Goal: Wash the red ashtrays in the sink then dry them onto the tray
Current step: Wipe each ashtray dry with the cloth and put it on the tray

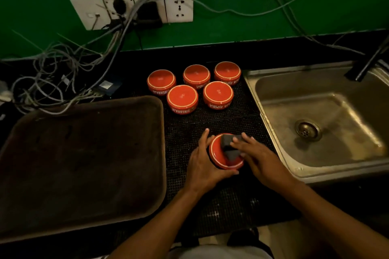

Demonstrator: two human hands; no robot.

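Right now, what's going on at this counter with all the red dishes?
A person is wiping a red ashtray over the black mat. The left hand grips its side; the right hand presses a dark cloth into it. Five more ashtrays sit upside down behind. The brown tray on the left holds none yet, and the sink is on the right.
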